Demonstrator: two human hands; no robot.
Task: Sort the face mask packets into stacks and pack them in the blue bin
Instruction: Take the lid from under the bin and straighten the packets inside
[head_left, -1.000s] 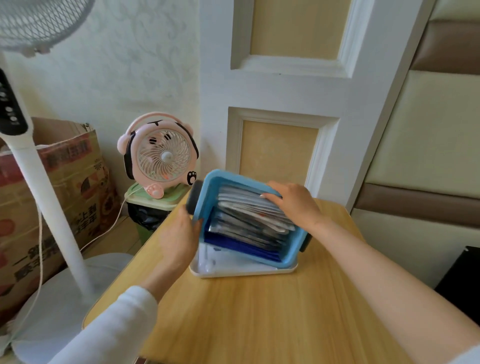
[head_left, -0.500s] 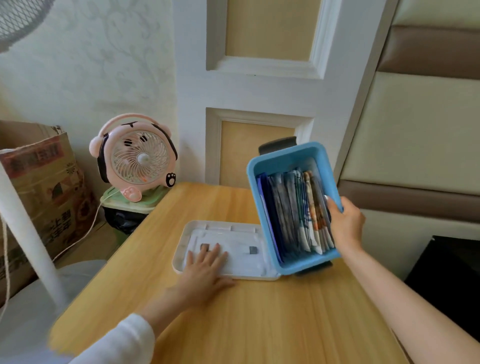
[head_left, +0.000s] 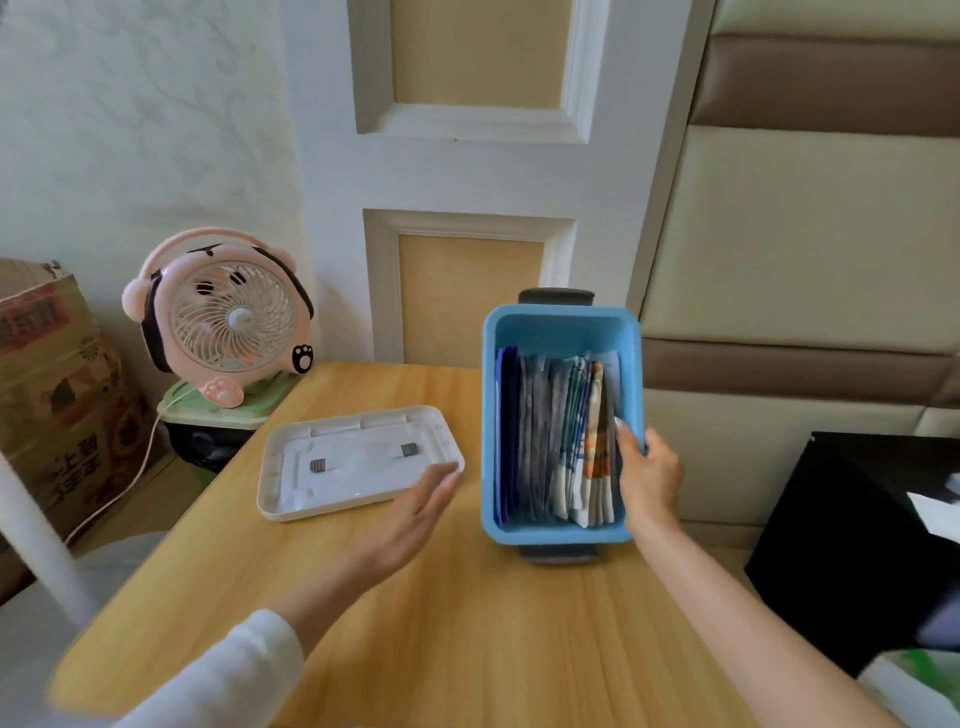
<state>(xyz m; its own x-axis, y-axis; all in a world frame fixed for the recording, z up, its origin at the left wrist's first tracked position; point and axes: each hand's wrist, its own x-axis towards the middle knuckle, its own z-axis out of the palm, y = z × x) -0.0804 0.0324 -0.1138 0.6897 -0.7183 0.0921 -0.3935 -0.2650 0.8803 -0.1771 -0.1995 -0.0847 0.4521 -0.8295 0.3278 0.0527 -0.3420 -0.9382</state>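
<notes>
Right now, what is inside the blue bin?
The packets stand on edge in a row across the blue bin, dark blue at left, white and orange at right. The right hand grips its right wall. The bin's floor is hidden under them.

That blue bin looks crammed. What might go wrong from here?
The blue bin sits by the right edge of the table; a tug from the right hand gripping its wall might tip it off.
The packets stand packed on edge, so pulling one may drag out neighbours.
The left hand, open beside the white lid, might knock it.
</notes>
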